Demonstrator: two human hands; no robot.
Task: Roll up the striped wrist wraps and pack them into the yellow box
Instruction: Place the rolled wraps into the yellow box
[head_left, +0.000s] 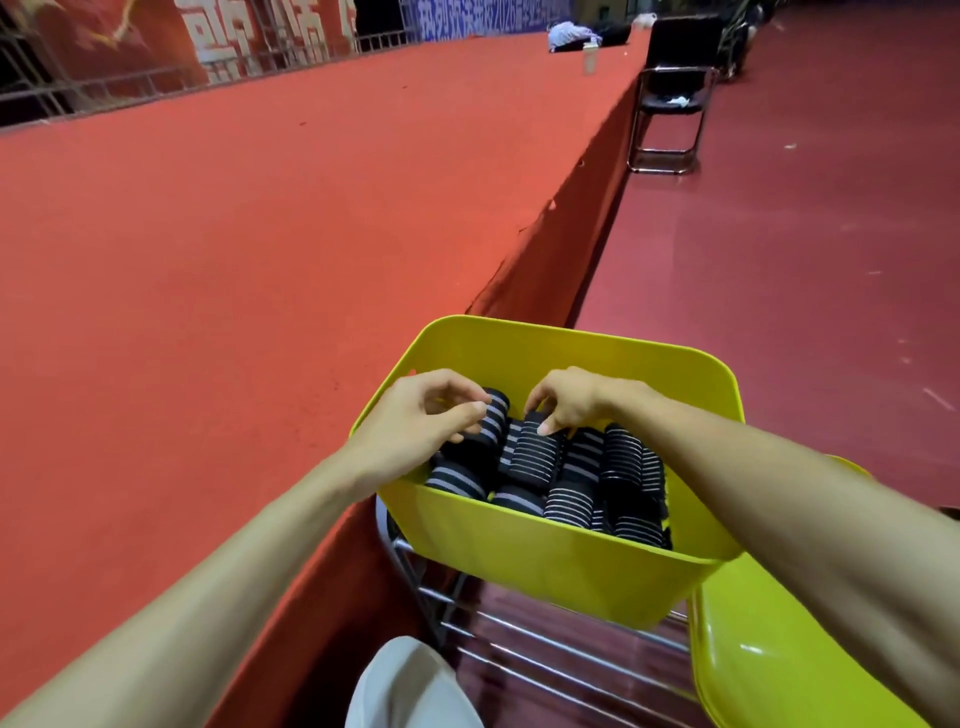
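Our pale trouser knee (410, 686) sits lowest in view, and both bare forearms reach away from it into the yellow box (545, 561). That box rests on a metal wire rack (519, 639) just right of the long red tabletop (234, 234), its near wall towards us. We see it nearly full of rolled wrist wraps (597, 483), black with pale stripes, packed side by side in rows. Our left grip (426, 415) holds one striped roll (491, 423) at the far left of the box, thumb and curled fingers pinching it above its neighbours. Our right grip (566, 400) is narrow, with fingertip and thumb closed on the top edge of a second roll (530, 449) in the middle, just right of the first. A second yellow plastic piece (779, 654) lies at the near right, partly under our right forearm; we cannot tell what it is. Far along the tabletop stand a pale cup (589, 58) and a heap of cloth (571, 32). A black chair (672, 88) stands on the dark red floor (805, 234) beside the far end.
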